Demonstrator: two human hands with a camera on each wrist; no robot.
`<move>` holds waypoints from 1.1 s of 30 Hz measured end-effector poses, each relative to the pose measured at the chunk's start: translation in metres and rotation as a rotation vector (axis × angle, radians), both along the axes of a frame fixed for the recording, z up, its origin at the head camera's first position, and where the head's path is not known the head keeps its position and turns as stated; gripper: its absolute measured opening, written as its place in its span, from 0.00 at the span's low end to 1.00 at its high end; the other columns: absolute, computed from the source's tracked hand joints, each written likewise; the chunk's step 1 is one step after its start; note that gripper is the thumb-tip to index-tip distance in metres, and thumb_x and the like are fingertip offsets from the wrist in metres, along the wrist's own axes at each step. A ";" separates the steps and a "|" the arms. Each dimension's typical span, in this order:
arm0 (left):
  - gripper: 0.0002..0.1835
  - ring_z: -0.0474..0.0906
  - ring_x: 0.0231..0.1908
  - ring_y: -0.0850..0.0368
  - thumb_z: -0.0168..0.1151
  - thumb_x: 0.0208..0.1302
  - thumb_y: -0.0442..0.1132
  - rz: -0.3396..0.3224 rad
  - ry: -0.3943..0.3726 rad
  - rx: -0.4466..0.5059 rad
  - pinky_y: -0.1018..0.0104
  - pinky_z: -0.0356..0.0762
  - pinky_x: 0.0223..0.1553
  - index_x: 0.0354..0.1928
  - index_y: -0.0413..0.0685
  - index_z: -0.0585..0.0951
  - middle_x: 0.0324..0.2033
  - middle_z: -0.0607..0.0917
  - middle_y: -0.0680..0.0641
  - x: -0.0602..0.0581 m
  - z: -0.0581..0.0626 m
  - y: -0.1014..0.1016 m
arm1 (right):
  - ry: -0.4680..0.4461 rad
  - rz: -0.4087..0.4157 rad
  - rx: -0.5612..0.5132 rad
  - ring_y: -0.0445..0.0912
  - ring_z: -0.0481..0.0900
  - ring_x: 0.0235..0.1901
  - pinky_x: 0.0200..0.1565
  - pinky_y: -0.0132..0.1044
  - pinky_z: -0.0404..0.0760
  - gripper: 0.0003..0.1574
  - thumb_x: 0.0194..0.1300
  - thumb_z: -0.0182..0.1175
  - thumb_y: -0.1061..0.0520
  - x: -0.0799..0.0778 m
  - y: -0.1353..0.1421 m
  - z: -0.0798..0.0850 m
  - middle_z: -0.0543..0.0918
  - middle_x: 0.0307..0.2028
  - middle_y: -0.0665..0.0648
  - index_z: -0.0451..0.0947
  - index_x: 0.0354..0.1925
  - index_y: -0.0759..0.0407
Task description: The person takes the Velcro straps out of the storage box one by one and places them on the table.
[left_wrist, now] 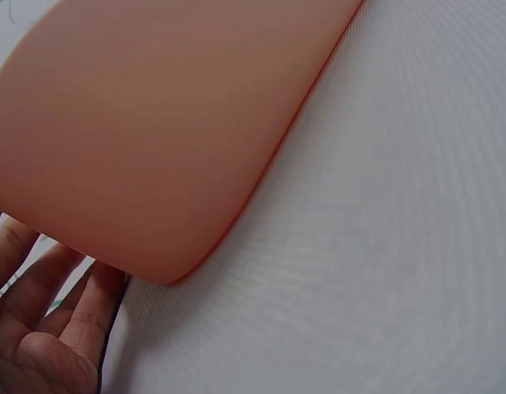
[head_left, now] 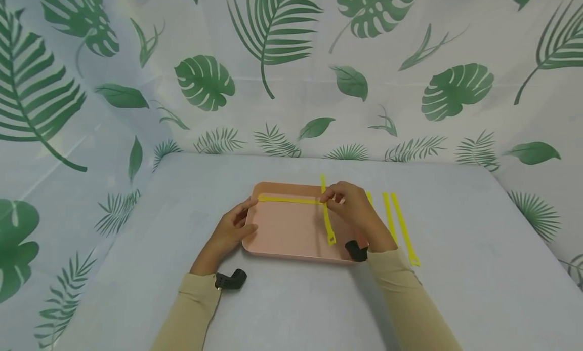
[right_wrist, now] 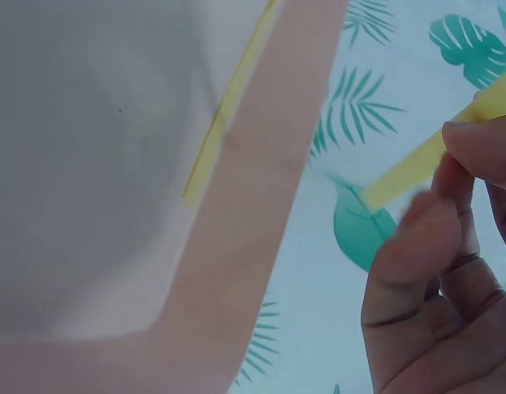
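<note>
My right hand (head_left: 348, 204) pinches a yellow cable strap (head_left: 328, 224) between thumb and fingertips, above the right part of a shallow pink tray (head_left: 282, 229). The strap's wider end, with a small hole, hangs toward me; in the right wrist view its other end (right_wrist: 401, 176) sticks out past the fingers. Another yellow strap (head_left: 289, 200) lies lengthwise inside the tray along its far side. My left hand (head_left: 230, 229) holds the tray's left rim, thumb nearer me. In the left wrist view the fingers (left_wrist: 93, 312) reach the tray's edge from outside.
More yellow straps (head_left: 405, 229) lie on the white table (head_left: 478, 270) to the right of the tray, one partly hidden behind my right hand. A leaf-patterned cloth (head_left: 291, 108) stands behind the table and along its sides.
</note>
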State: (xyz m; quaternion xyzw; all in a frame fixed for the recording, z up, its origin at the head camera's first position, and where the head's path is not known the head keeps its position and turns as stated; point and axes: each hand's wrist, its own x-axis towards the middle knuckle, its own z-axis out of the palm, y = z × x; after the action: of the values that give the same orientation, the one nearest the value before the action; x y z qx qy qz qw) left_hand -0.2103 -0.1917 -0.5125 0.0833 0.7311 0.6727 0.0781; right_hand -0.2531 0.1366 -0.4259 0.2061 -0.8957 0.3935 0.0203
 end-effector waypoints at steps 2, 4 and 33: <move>0.40 0.53 0.83 0.38 0.65 0.68 0.26 0.004 -0.006 -0.001 0.48 0.56 0.82 0.81 0.34 0.65 0.86 0.52 0.38 0.001 0.000 0.000 | -0.018 0.004 -0.020 0.58 0.84 0.42 0.41 0.46 0.84 0.09 0.72 0.62 0.72 0.002 0.003 0.002 0.88 0.43 0.61 0.89 0.39 0.65; 0.39 0.54 0.83 0.39 0.65 0.69 0.26 0.008 -0.012 -0.007 0.49 0.57 0.82 0.81 0.35 0.65 0.86 0.52 0.39 0.001 0.001 0.000 | -0.057 0.009 -0.051 0.60 0.87 0.45 0.43 0.47 0.89 0.09 0.73 0.61 0.72 0.004 0.005 0.004 0.89 0.47 0.64 0.88 0.42 0.67; 0.40 0.55 0.82 0.41 0.65 0.67 0.25 0.029 -0.033 -0.034 0.51 0.57 0.81 0.81 0.36 0.66 0.85 0.55 0.39 0.001 0.001 0.003 | -0.283 -0.011 -0.442 0.40 0.87 0.39 0.44 0.39 0.92 0.22 0.72 0.66 0.70 0.023 0.050 0.006 0.81 0.49 0.59 0.75 0.60 0.77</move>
State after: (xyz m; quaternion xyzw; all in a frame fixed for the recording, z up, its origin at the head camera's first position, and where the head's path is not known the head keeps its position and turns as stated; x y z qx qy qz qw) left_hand -0.2091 -0.1886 -0.5112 0.0600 0.7421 0.6626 0.0818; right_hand -0.2297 0.1862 -0.4199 0.1347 -0.7830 0.6045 -0.0586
